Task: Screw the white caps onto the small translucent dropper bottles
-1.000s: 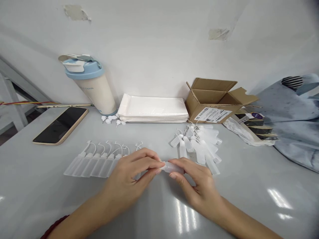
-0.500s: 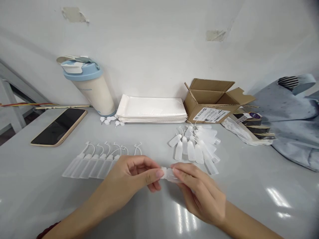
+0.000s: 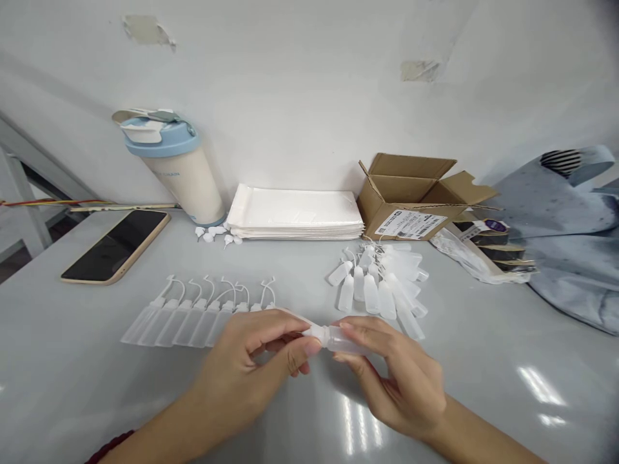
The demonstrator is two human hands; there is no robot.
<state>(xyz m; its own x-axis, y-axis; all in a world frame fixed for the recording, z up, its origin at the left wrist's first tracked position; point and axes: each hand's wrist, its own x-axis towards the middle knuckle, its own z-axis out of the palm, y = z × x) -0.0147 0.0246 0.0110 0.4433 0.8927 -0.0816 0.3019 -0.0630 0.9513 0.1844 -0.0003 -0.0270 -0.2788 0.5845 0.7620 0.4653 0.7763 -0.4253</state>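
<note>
Between my hands a small translucent bottle (image 3: 344,340) lies level above the table. My left hand (image 3: 271,354) pinches its white cap end between thumb and fingers. The bottle's body is gripped by my right hand (image 3: 396,374), thumb below and fingers on top. A row of similar bottles (image 3: 181,322) with looped strap caps lies to the left, its right end partly hidden behind my left hand. Beyond my right hand is a loose pile of small bottles (image 3: 380,283).
A phone (image 3: 116,248) and a tumbler (image 3: 181,174) stand back left, with small white caps (image 3: 217,233) beside the tumbler. Behind are white packets (image 3: 296,209), an open cardboard box (image 3: 411,200), a plastic-wrapped pack (image 3: 493,248) and blue-grey fabric (image 3: 570,238).
My right hand has opened its grip slightly and shifted right along the bottle, showing more of its body. My left hand has moved slightly lower, still pinching the cap end.
</note>
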